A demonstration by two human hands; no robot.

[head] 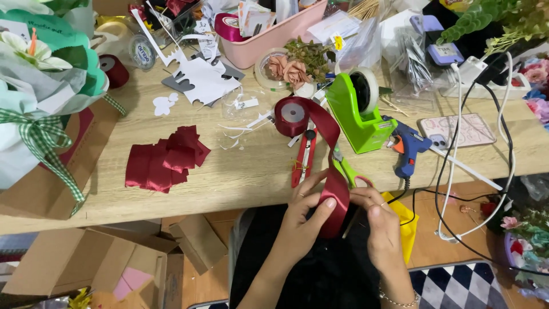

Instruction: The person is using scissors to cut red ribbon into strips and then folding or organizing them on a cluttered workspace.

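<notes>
A dark red satin ribbon [326,134] runs from its roll [291,114] on the wooden table [240,177] down over the front edge to my hands. My left hand [306,212] pinches the ribbon's end from the left, thumb on top. My right hand [377,220] holds the same folded end from the right. Both hands are just below the table's front edge, above my dark lap. A pile of cut dark red ribbon pieces [166,160] lies on the table to the left.
Green-handled scissors [349,169] and a red utility knife [303,157] lie by the ribbon. A green tape dispenser [360,111], blue glue gun [407,149], phone [457,131], pink basket [274,34] and wrapped bouquet [34,74] crowd the table. Cardboard boxes [86,260] sit below.
</notes>
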